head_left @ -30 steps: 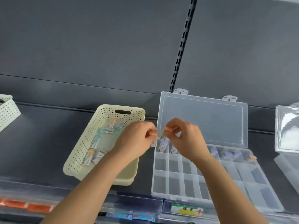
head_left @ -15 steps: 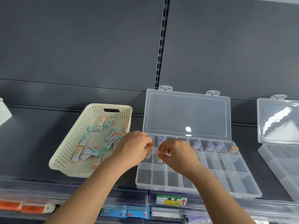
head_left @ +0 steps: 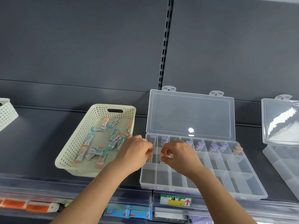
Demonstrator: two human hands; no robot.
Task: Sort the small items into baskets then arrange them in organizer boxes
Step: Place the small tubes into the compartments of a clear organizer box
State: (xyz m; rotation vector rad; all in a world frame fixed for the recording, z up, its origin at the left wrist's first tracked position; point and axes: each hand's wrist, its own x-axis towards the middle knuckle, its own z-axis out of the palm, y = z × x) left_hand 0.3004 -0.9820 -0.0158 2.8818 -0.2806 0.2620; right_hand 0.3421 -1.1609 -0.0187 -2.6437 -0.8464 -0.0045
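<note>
A cream perforated basket [head_left: 97, 110] on the shelf holds several small teal-ended and orange-ended packets [head_left: 98, 128]. To its right lies an open clear organizer box [head_left: 239, 183] with its lid [head_left: 191, 113] raised. Its back row holds several purple-capped items [head_left: 199, 145] and one orange-capped item [head_left: 237, 150]. My left hand [head_left: 137, 152] hovers over the far-left compartment of the second row and pinches a small item that its fingers mostly hide. My right hand [head_left: 178, 154] pinches an orange-capped item [head_left: 162, 155] over the neighbouring second-row compartment.
A white perforated basket [head_left: 6, 112] sits at the far left. A second clear organizer [head_left: 283, 126] stands open at the right edge. Below the shelf front are a price label [head_left: 176, 200] and orange packets [head_left: 24, 206].
Both hands have come down from above the box's back row to its second row, each still pinching a small item. The view has shifted, so the basket's contents show more.
</note>
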